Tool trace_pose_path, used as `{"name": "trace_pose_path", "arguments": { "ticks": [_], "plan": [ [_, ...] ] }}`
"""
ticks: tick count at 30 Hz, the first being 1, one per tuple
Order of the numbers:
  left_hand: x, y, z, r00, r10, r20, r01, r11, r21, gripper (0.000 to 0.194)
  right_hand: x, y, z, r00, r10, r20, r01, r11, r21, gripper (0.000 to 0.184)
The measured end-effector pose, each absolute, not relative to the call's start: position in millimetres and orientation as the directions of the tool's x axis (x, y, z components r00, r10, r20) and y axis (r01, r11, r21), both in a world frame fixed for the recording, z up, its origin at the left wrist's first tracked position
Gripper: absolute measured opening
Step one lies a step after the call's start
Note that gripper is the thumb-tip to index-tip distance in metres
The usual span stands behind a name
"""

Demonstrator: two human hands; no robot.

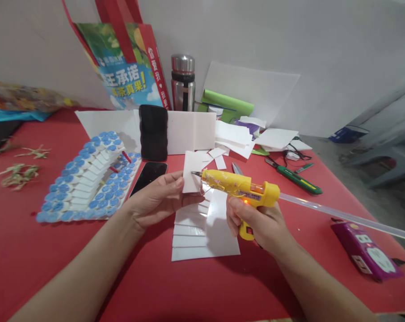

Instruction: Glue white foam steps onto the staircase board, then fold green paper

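Under your fingers: white glare on glossy white sheets, soft shadows; dim grey wall; edges stretched.

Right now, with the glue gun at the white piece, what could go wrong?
The nozzle of the yellow glue gun is close to the left hand's fingers around the small white piece, so a slip might burn them. Glue could also drip onto the stepped white strips below. The long glue stick juts out behind the gun toward the purple power strip and might catch on something.
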State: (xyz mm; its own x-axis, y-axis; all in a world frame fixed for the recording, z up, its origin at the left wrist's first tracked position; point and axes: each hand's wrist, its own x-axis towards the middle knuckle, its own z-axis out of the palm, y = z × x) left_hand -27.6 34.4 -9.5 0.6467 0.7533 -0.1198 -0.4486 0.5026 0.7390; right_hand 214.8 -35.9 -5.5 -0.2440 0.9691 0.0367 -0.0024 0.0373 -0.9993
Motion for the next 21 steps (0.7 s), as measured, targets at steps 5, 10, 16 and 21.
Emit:
{"name": "trace_pose_path", "arguments": {
  "ticks": [5, 10, 16, 21],
  "plan": [
    [-29.0, 35.3, -8.5, 0.622, 0.771, -0.141, -0.439, 0.492, 0.752, 0.04, 214.4, -37.3, -9.2, -0.265, 0.963, 0.049, -0.012, 0.048, -0.999, 0.043],
    [-29.2, 36.3, -6.4, 0.596, 0.792, -0.134, -0.441, 0.461, 0.77, 0.039, 212.8, -39.3, -6.8, -0.287, 0.957, 0.048, 0.017, 0.055, -0.998, 0.042],
    [-29.7, 37.7, -7.1, 0.593, 0.798, -0.106, -0.457, 0.442, 0.772, 0.039, 211.5, -40.1, -3.2, -0.302, 0.952, 0.05, 0.025, 0.061, -0.998, 0.046],
    [-29.1, 37.7, -5.4, 0.551, 0.83, -0.091, -0.49, 0.41, 0.769, 0.04, 210.7, -39.9, -3.1, -0.32, 0.947, 0.03, 0.04, 0.045, -0.998, 0.045]
  ]
}}
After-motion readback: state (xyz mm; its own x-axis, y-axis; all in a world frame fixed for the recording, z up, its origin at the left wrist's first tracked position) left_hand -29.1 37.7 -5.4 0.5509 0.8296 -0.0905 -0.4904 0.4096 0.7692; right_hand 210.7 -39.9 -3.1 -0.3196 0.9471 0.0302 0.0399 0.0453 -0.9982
